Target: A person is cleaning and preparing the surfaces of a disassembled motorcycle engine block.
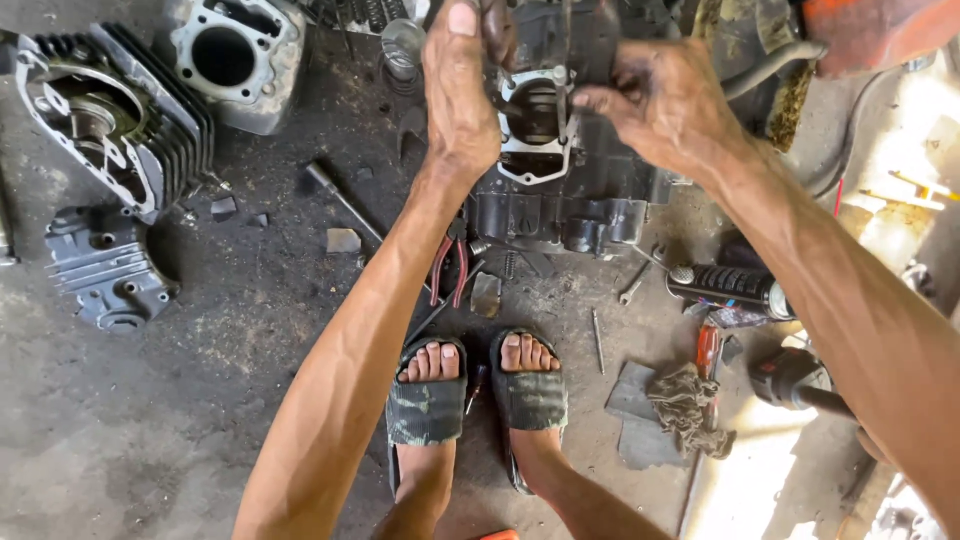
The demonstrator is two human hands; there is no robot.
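Far left on the oily floor (250, 330): finned cylinder head (110, 120), bare cylinder block (240, 55), finned cover (105, 265).

Centre: left hand (458, 95) lies flat against the piston (532, 112), which sits atop the engine crankcase (560, 210); fingers extended, not clenched.

Right hand (665, 100) pinches at the piston's right edge; what the fingertips grip cannot be told.

Judgement: steady the piston with the flat hand and work the pinching side square, not cocked.

Top of crankcase cut off by the frame. Right side glare-washed.
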